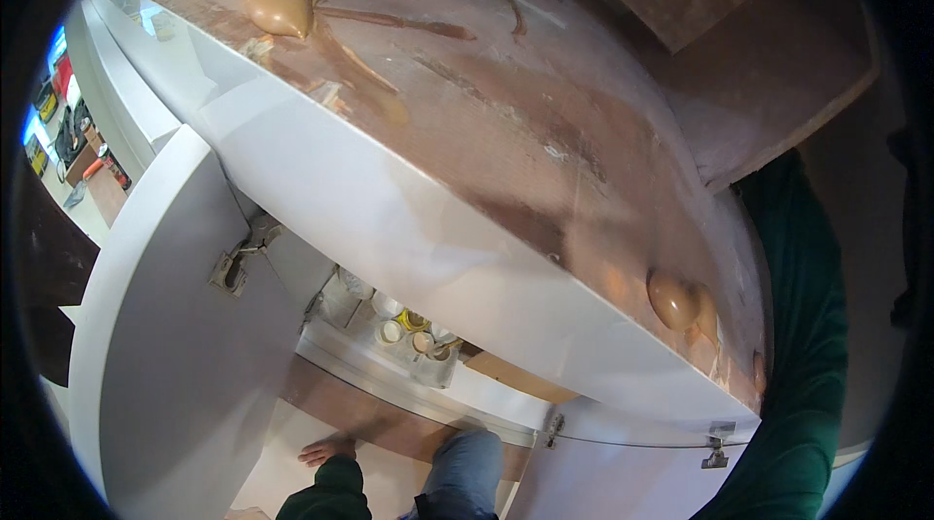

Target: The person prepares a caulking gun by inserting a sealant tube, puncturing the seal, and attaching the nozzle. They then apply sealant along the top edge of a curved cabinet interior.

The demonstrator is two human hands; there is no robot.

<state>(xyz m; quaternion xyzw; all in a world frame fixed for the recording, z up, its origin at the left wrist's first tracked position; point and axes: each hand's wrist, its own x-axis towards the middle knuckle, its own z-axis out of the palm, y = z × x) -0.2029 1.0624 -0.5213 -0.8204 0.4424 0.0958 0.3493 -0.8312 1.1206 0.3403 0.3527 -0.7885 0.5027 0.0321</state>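
My left hand, at the end of a green sleeve, rests low down on the pale surface inside the open cabinet, fingers spread and holding nothing. My right arm, in a green sleeve, reaches up along the right side of the cabinet. Its hand is hidden behind a brown marbled panel tilted up at the top right, so its grip does not show. Below the panel lies the curved brown cabinet top, smeared and dusty. Thick tan blobs of adhesive sit on it, a large one far left and another near right.
A curved white door stands ajar on its hinge at the left. Inside, several small open pots sit in a clear tray. My knee is against the cabinet's lower edge. Tools and cans lie at the far left.
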